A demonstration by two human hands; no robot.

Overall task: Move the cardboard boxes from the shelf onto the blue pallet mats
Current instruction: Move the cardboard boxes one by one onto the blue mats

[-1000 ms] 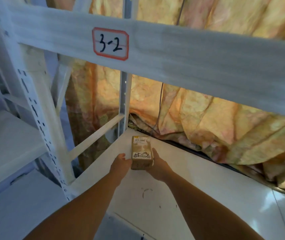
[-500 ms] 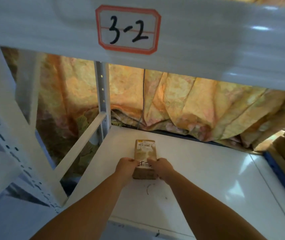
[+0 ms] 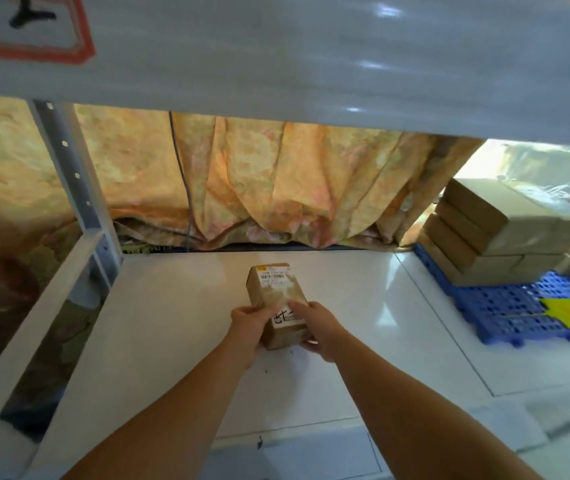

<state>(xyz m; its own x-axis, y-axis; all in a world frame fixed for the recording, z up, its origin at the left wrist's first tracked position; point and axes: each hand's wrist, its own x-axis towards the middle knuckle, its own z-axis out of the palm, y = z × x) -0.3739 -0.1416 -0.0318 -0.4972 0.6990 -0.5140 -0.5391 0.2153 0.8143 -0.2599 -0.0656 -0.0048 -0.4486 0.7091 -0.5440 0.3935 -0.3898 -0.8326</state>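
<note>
A small brown cardboard box [image 3: 274, 289] with a barcode label on top sits over the white shelf board [image 3: 172, 323], near its middle. My left hand [image 3: 248, 322] grips its near left side and my right hand [image 3: 318, 329] grips its near right side, thumbs on top. I cannot tell whether the box rests on the board or is lifted. At the right, a blue pallet mat [image 3: 505, 303] lies on the same level, with a stack of larger cardboard boxes [image 3: 484, 230] on its far end.
A white shelf beam [image 3: 311, 64] with a red-framed label crosses overhead. A white upright post [image 3: 75, 181] and a diagonal brace stand at the left. An orange patterned curtain [image 3: 259, 188] hangs behind the shelf. A yellow tag [image 3: 569, 313] lies on the mat.
The view has swung down and to the right, bringing the blue mat and stacked boxes into sight. Both hands have closed further onto the small box and drawn it slightly toward me.
</note>
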